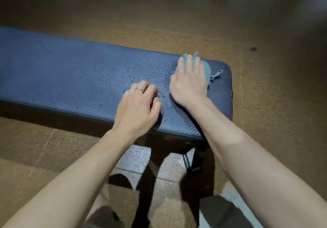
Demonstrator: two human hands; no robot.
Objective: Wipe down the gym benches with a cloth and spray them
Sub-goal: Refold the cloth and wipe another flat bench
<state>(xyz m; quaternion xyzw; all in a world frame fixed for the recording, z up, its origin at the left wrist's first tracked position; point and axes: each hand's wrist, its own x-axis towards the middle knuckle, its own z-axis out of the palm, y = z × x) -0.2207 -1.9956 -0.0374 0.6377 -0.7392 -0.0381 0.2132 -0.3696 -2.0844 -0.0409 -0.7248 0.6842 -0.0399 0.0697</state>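
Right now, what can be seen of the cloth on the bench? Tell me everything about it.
The cloth is light blue-green, soft and bunched, with a frayed, stringy corner trailing toward the bench's right end. It lies on the dark blue textured bench pad, near the far right corner. The right hand presses flat on it with straight fingers, covering most of it. Spray droplets bead on the pad just left of it. The left hand does not touch it.

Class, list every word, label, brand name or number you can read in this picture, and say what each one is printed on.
None can be read: the blue bench pad, the light-blue cloth under the right hand, the left hand and the floor carry no lettering.
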